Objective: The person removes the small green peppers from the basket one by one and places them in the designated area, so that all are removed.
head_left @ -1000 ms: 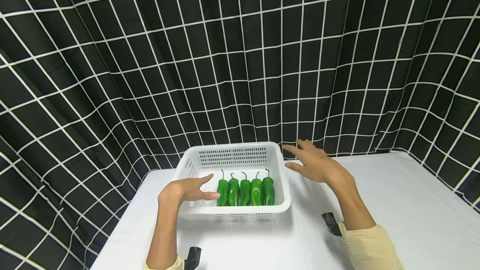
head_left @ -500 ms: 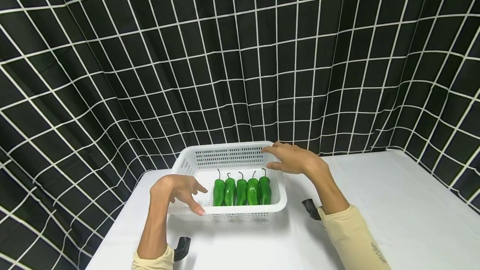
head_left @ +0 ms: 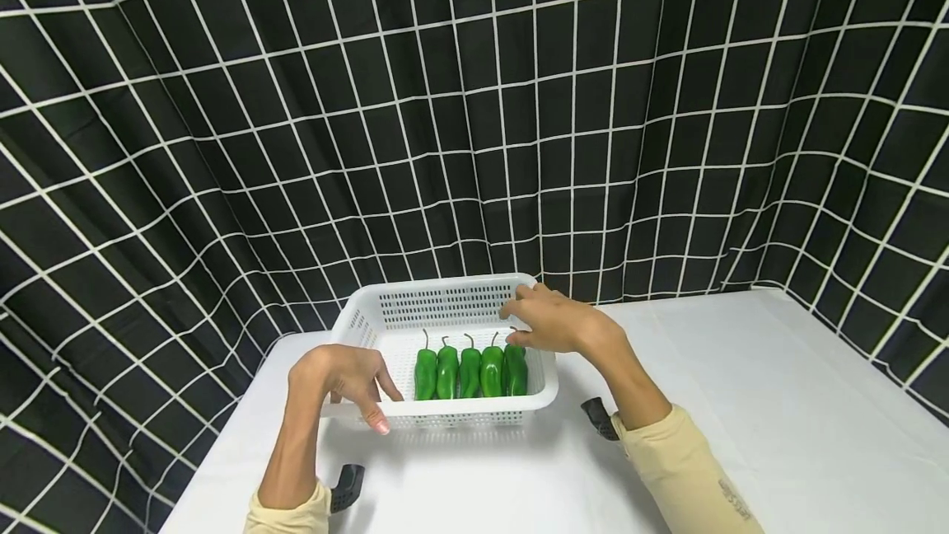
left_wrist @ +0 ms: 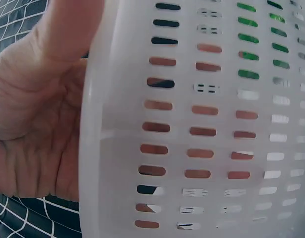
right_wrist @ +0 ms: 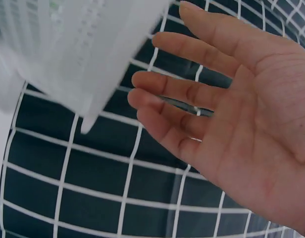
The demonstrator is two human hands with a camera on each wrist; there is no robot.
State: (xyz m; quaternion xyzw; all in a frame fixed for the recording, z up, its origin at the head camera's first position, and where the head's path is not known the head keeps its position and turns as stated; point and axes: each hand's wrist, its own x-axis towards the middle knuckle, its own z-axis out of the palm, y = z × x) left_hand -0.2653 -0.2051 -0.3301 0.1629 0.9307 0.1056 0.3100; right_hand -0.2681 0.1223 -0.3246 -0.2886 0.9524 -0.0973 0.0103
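Note:
Several green peppers (head_left: 492, 371) lie side by side in a white perforated plastic basket (head_left: 474, 408), stems toward the back. My left hand (head_left: 341, 373) grips the basket's front rim near its left corner, thumb outside and fingers inside. In the left wrist view, its fingers show through the slots of the basket wall (left_wrist: 115, 158). Over the basket's right side is my right hand (head_left: 552, 320), fingers loosely bent and holding nothing. Its thumb overlaps the stem of the rightmost pepper in the head view. The right wrist view shows the open palm (right_wrist: 241, 119) beside the basket.
A white cloth (head_left: 704, 369) covers the table beneath the basket. Behind it hangs a black curtain (head_left: 460, 122) with a white grid. Black wrist devices (head_left: 347, 488) show near both sleeves.
My right hand has moved left, from beside the basket to over its right side. My left hand has lowered from above the basket onto its front rim, fingers bending downward. The peppers stay in place.

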